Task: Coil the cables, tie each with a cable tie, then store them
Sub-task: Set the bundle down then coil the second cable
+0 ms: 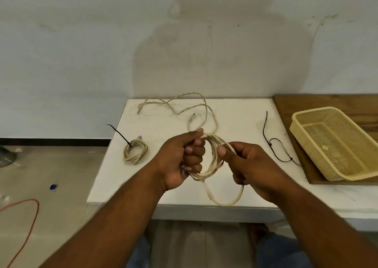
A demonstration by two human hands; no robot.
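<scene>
My left hand [182,157] grips several loops of a beige cable [213,155] above the white table [235,120]. My right hand [247,165] pinches the same cable at the right side of the coil, and a loop hangs below it near the table's front edge. The loose rest of the cable trails to the table's far edge. A finished beige coil [135,151] with a black cable tie [120,135] lies at the left. More black cable ties [272,145] lie to the right.
A beige plastic basket [335,143] sits on a wooden board [306,102] at the right. A wall stands right behind the table. On the floor at the left lie an orange cord [30,222] and a small blue object [53,186].
</scene>
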